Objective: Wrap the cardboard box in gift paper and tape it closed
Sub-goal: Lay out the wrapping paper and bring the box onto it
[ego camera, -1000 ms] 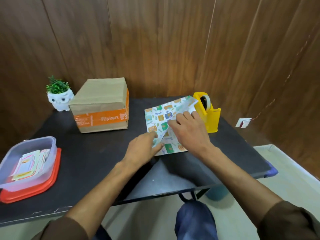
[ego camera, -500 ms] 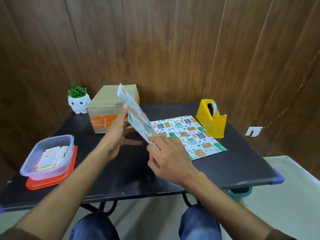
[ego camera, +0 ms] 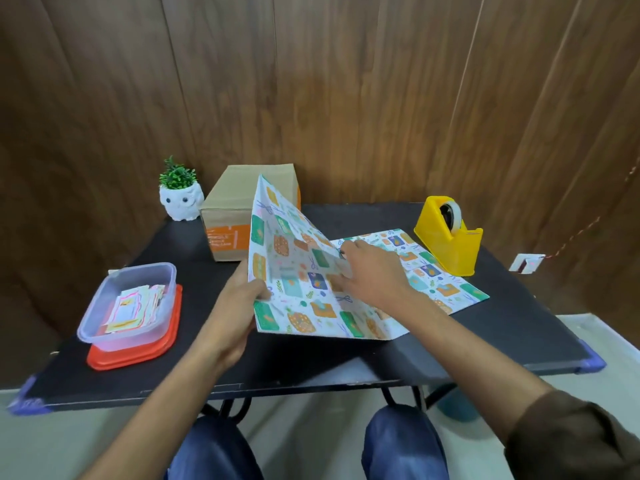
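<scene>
Patterned gift paper lies partly unfolded on the black table. Its left flap stands raised and its right part lies flat. My left hand pinches the raised flap's left edge, thumb on the printed side. My right hand is at the middle fold, fingers curled on an inner layer of the paper. The cardboard box, brown with an orange band, stands at the back, partly hidden behind the raised flap. A yellow tape dispenser with a tape roll sits at the back right.
A clear plastic tub of paper cards rests on a red lid at the front left. A white owl pot with a green plant stands at the back left. A wooden wall rises just behind the table. My knees are under its front edge.
The folded paper has been opened out. My left hand moved from holding the flap upright to pinching its left edge, and the flap has swung wider toward me. My right hand shifted up to the middle fold.
</scene>
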